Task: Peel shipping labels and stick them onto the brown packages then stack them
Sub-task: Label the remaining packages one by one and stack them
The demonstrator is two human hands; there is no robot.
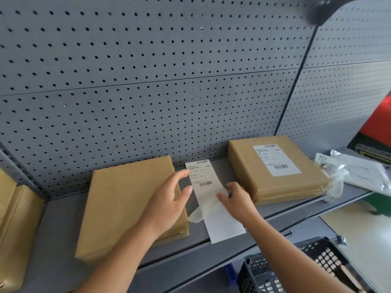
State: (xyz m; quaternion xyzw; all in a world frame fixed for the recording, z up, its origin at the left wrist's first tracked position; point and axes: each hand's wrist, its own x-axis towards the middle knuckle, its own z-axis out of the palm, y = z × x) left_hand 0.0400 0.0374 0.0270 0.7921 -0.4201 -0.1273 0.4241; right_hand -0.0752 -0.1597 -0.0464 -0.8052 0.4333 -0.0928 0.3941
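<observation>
Both my forearms are bare up to the frame edge; no sleeve, glove, watch or band shows. My left hand [169,199] and right hand [238,200] carry no rings. Nails on my fingers [187,190] are short and unpainted.

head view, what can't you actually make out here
- Print on the label sheet: too small and blurred.
- Print on the labelled package: likewise.
- Left-edge packages: cut off by the frame.
- Black basket: contents cut off at the bottom edge.
- Whether the right hand has freed the label: fingers cover the corner.
</observation>
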